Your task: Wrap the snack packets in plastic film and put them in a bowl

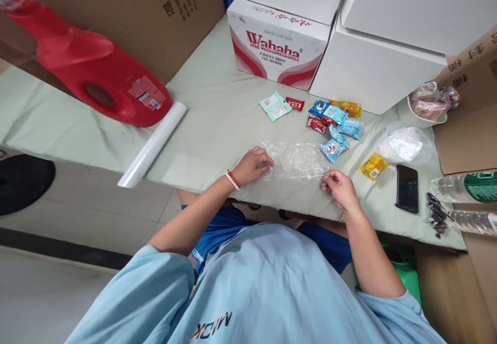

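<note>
A crinkled sheet of clear plastic film (pixel 297 160) lies on the cloth-covered table between my two hands. My left hand (pixel 254 164) is closed on its left edge, with a ring on one finger and bracelets at the wrist. At the lower right corner, my right hand (pixel 337 186) pinches the film between thumb and fingers. Just beyond the film sits a loose group of wrapped snacks: a blue-and-white packet (pixel 334 149), a light blue packet (pixel 350 128), a dark red packet (pixel 317 124) and a yellow packet (pixel 349 108). A mint-green packet (pixel 275 106) lies farther left.
On the left are a roll of film (pixel 153 145) and a big red bottle (pixel 104 75). White boxes and a Wahaba-style water carton (pixel 277 44) stand behind. To the right are a white bag (pixel 404 145), a phone (pixel 407 189), a tub (pixel 421 111) and plastic bottles (pixel 462 186).
</note>
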